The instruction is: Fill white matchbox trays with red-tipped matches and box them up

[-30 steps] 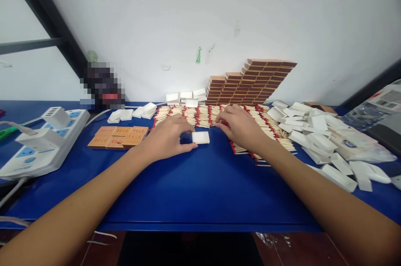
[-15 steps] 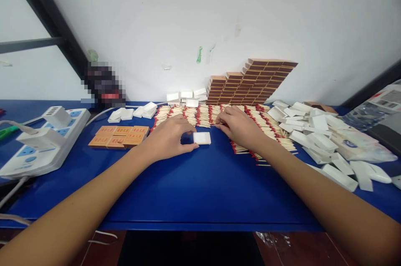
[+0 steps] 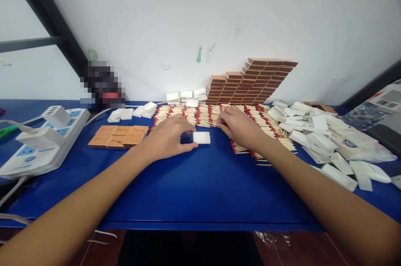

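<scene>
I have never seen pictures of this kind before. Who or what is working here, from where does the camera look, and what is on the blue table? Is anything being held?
There is no machine here: you see a person's own two bare hands. One camera, worn on the head, looks forward and down, so the forearms enter from below.

The left hand holds one end of a small white tray between thumb and fingers. The right hand is at the red-tipped matches; whether it holds any, I cannot tell.

On the blue table, orange boxes and a power strip lie to the left, loose white trays to the right. Brown-sided boxes are stacked by the wall.
</scene>
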Action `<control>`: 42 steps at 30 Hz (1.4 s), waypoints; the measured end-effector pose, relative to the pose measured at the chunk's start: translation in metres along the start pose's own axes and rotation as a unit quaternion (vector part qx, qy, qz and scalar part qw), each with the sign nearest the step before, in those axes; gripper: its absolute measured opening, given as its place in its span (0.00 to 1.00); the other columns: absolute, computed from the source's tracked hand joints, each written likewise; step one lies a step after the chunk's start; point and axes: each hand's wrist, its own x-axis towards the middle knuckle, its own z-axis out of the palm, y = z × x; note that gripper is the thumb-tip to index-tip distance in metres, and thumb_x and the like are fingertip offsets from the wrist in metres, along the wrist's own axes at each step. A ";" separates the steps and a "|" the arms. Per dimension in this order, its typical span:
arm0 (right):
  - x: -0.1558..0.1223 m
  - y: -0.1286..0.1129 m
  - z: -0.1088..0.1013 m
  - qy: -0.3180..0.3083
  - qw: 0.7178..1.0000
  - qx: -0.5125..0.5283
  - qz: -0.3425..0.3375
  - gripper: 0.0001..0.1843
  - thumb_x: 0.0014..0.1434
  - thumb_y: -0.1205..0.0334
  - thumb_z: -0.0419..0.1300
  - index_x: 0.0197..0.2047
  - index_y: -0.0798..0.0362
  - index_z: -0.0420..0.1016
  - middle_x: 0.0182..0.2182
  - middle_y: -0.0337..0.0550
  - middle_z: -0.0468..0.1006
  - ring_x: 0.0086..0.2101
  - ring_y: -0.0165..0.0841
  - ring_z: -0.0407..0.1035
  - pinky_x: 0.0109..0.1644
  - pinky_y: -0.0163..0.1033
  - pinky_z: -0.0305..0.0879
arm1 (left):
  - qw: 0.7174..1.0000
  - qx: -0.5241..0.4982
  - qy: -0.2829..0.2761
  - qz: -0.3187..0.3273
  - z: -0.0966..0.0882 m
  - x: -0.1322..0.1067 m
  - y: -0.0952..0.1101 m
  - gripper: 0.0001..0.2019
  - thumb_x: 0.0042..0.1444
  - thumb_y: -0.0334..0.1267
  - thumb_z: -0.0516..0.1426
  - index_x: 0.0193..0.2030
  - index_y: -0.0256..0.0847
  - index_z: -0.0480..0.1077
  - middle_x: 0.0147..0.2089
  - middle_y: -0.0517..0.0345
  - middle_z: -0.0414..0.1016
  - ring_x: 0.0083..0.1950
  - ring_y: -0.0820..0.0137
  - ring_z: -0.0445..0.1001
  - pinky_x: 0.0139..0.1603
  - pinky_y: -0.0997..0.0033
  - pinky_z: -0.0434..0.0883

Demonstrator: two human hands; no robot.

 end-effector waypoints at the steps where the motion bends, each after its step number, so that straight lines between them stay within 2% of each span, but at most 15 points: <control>1: 0.000 -0.001 -0.001 -0.001 1.000 0.002 0.000 0.09 0.71 0.66 0.56 0.38 0.52 0.74 0.40 0.53 0.76 0.44 0.45 0.68 0.48 0.47 0.64 | 1.000 -0.001 0.000 0.000 0.000 0.000 0.000 0.13 0.62 0.45 0.69 0.47 0.40 0.80 0.40 0.53 0.81 0.47 0.58 0.77 0.50 0.58 0.73; 10: -0.002 -0.003 -0.003 -0.063 0.997 0.045 0.002 0.07 0.72 0.61 0.61 0.39 0.51 0.73 0.41 0.51 0.77 0.45 0.44 0.70 0.49 0.46 0.65 | 1.000 -0.006 -0.005 0.002 0.001 -0.001 0.000 0.13 0.62 0.45 0.69 0.47 0.40 0.80 0.40 0.53 0.81 0.47 0.58 0.77 0.49 0.58 0.72; 16: -0.004 -0.002 -0.008 -0.097 0.990 0.096 0.021 0.09 0.72 0.64 0.57 0.36 0.50 0.72 0.41 0.50 0.76 0.46 0.43 0.69 0.48 0.46 0.65 | 1.000 -0.004 -0.005 -0.003 0.000 -0.001 0.001 0.12 0.62 0.44 0.69 0.47 0.40 0.80 0.41 0.52 0.81 0.47 0.58 0.77 0.49 0.58 0.72; 23: -0.004 -0.006 -0.008 -0.072 0.993 0.093 -0.002 0.10 0.72 0.60 0.57 0.36 0.51 0.71 0.41 0.52 0.75 0.45 0.45 0.68 0.48 0.48 0.64 | 1.000 -0.007 -0.001 -0.002 -0.001 0.000 0.001 0.12 0.61 0.44 0.70 0.47 0.40 0.80 0.41 0.53 0.82 0.47 0.59 0.78 0.50 0.59 0.73; 31: -0.010 -0.029 -0.022 -0.039 0.986 0.158 -0.037 0.12 0.76 0.55 0.55 0.40 0.50 0.70 0.43 0.50 0.75 0.46 0.44 0.67 0.49 0.47 0.64 | 1.000 -0.007 0.010 0.006 -0.001 0.000 0.001 0.12 0.60 0.42 0.70 0.46 0.39 0.80 0.41 0.52 0.82 0.46 0.58 0.78 0.49 0.59 0.73; 38: -0.011 -0.045 -0.018 -0.049 0.993 0.090 -0.057 0.08 0.74 0.63 0.60 0.40 0.53 0.72 0.43 0.51 0.76 0.46 0.43 0.68 0.49 0.45 0.64 | 1.000 -0.009 0.006 0.013 -0.001 0.000 0.001 0.13 0.60 0.43 0.70 0.47 0.39 0.80 0.41 0.52 0.81 0.47 0.58 0.78 0.48 0.59 0.72; 42: -0.009 -0.048 -0.017 -0.033 0.995 0.049 -0.079 0.08 0.74 0.63 0.61 0.39 0.53 0.74 0.43 0.52 0.77 0.45 0.43 0.69 0.47 0.45 0.64 | 1.000 -0.013 0.007 0.016 -0.001 0.000 0.001 0.13 0.60 0.42 0.70 0.47 0.40 0.80 0.42 0.53 0.82 0.47 0.59 0.78 0.48 0.60 0.73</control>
